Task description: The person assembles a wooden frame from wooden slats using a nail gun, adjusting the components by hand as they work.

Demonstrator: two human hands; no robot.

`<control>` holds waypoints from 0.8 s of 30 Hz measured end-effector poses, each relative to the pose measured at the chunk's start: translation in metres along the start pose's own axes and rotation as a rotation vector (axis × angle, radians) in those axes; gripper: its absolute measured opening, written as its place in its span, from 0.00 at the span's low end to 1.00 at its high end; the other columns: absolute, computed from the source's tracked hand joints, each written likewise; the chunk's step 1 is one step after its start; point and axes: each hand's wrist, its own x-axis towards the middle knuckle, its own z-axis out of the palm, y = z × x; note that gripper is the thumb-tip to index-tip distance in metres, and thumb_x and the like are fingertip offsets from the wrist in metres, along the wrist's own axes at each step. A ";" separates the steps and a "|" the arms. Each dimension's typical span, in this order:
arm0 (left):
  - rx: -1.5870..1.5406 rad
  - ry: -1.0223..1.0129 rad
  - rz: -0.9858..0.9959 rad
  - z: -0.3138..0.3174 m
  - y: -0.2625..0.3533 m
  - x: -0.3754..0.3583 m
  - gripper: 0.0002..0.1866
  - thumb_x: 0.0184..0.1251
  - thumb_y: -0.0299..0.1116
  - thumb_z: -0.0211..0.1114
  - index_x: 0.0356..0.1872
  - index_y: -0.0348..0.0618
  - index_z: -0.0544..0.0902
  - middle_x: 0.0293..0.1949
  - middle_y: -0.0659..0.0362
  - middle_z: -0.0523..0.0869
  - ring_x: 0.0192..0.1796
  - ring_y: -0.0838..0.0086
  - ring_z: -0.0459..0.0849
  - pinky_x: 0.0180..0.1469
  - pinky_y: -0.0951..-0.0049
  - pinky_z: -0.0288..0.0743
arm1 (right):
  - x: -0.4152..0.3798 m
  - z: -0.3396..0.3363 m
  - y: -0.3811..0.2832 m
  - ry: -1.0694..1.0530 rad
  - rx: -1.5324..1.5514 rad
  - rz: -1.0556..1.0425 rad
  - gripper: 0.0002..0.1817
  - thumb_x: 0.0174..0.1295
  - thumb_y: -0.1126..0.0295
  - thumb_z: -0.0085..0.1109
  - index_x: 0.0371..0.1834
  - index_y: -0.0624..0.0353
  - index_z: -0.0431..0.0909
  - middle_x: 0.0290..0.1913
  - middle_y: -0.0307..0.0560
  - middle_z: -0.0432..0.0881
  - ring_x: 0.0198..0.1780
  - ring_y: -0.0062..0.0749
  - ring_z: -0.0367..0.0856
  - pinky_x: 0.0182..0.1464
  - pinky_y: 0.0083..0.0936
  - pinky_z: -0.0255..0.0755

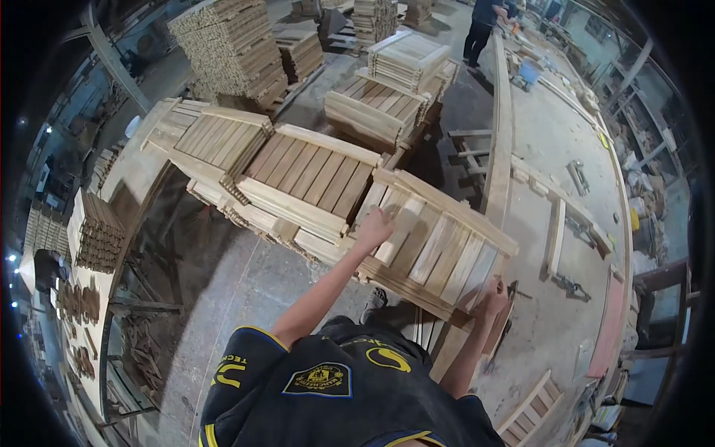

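A slatted wooden panel [425,249] lies in front of me, with pale and darker slats set between long rails. My left hand [376,228] is closed at the panel's left end, close to the neighbouring stack; its fingertips are partly hidden. At the opposite end, my right hand [492,296] is closed around the corner by the near rail. Left of this panel stands a stack of similar slatted panels [309,173], with another stack [218,141] beyond it.
To the right runs a long workbench [547,141] bearing a wooden frame [557,237] and metal clamps [572,287]. Tall stacks of wood [227,56] and more panels [406,63] stand behind. A person [482,30] stands at the bench's far end.
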 end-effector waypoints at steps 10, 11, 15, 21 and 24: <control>0.105 -0.118 -0.330 0.004 -0.016 0.043 0.28 0.51 0.42 0.63 0.50 0.38 0.66 0.47 0.35 0.77 0.54 0.40 0.75 0.56 0.39 0.61 | 0.035 0.066 -0.034 -0.126 -0.232 0.138 0.21 0.59 0.60 0.54 0.46 0.69 0.78 0.35 0.49 0.82 0.36 0.31 0.78 0.43 0.27 0.70; 0.153 -0.104 -0.312 0.005 -0.017 0.042 0.27 0.52 0.42 0.62 0.50 0.38 0.66 0.47 0.35 0.77 0.54 0.39 0.74 0.56 0.39 0.61 | 0.034 0.067 -0.027 -0.077 -0.231 0.084 0.21 0.59 0.61 0.55 0.44 0.70 0.78 0.34 0.48 0.82 0.36 0.30 0.77 0.43 0.26 0.70; 0.291 -0.040 -0.271 0.010 -0.019 0.034 0.27 0.52 0.40 0.61 0.50 0.37 0.65 0.47 0.36 0.74 0.53 0.39 0.73 0.57 0.40 0.59 | 0.048 0.061 0.016 -0.106 -0.437 0.227 0.22 0.59 0.59 0.54 0.47 0.70 0.78 0.37 0.50 0.82 0.39 0.32 0.78 0.46 0.26 0.69; 0.300 0.006 -0.231 0.009 -0.008 0.026 0.26 0.50 0.36 0.61 0.50 0.35 0.68 0.49 0.37 0.73 0.58 0.41 0.69 0.58 0.42 0.58 | 0.036 0.085 -0.048 -0.201 -0.335 0.134 0.26 0.58 0.57 0.55 0.53 0.68 0.76 0.48 0.58 0.80 0.48 0.41 0.79 0.52 0.31 0.69; 0.461 0.061 -0.135 0.013 -0.009 0.018 0.27 0.49 0.34 0.62 0.51 0.34 0.68 0.55 0.36 0.72 0.66 0.39 0.60 0.59 0.43 0.59 | 0.036 0.084 -0.021 -0.059 -0.501 0.066 0.28 0.57 0.56 0.57 0.54 0.68 0.75 0.49 0.59 0.80 0.49 0.42 0.79 0.53 0.33 0.68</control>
